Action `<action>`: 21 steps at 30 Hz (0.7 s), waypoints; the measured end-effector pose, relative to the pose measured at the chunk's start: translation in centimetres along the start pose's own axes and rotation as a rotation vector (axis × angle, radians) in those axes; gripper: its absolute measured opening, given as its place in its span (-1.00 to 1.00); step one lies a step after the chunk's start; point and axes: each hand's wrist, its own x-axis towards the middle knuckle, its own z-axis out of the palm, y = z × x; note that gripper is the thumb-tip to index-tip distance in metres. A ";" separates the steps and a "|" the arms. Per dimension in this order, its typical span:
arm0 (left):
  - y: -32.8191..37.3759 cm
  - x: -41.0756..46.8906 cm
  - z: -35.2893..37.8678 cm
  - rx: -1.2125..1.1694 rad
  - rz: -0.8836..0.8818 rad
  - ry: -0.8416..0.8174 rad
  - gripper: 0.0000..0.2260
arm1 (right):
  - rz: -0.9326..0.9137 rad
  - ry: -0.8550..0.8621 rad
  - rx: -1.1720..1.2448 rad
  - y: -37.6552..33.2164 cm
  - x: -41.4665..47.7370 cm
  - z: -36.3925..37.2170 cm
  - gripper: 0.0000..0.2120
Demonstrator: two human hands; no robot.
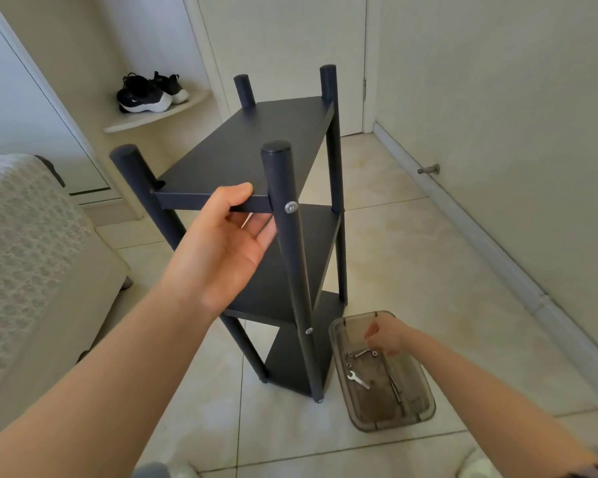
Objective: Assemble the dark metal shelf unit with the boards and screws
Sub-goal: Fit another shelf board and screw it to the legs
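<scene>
Pictured at centre frame, upright on pale floor tiles [411,270]: the shelf unit [318,236], with four boards already seated between four round posts. Fastened at the near-right post [280,174] with a silver screw [291,207] level with the top board [249,150], and with a second screw [308,330] lower down. Not visibly fastened at the near-left post [135,170], with only a dark hole or fitting at the joint, hard to make out at this angle. Judged well along, then, with probably a few screws left to drive and tighten. Steadied by the left hand [228,243], thumb on top of the top board's front edge and fingers beneath, clamped on it. At lower right, well apart from that: the right hand [385,336], fingers bunched downward inside a clear plastic tray [425,414] over a loose bolt [361,353]; impossible to tell whether pinched yet. Also in the tray: a small flat wrench [358,379] and more hardware. At upper left, on a corner ledge [145,122]: a pair of black-and-white sneakers [149,93]. No brand, label or legible writing anywhere on shelf, tray or shoes.
</scene>
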 end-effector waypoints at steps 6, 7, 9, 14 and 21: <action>-0.1 -0.3 0.1 0.026 0.011 0.017 -0.85 | 0.044 -0.004 -0.093 2.1 3.4 4.2 -0.73; -0.1 -0.3 0.1 0.032 0.015 0.023 -0.86 | 0.052 -0.006 -0.109 2.3 3.8 4.6 -0.70; -0.1 -0.4 0.2 0.041 0.024 0.027 -0.87 | 0.057 -0.004 -0.151 2.8 4.7 5.2 -0.70; -0.1 -0.3 0.1 0.090 0.051 0.043 -0.82 | 0.069 -0.044 -0.266 4.3 6.3 6.2 -0.70; -0.6 -0.1 0.8 0.139 0.071 0.029 -0.96 | -0.119 -0.004 -0.556 5.6 8.3 7.6 -0.65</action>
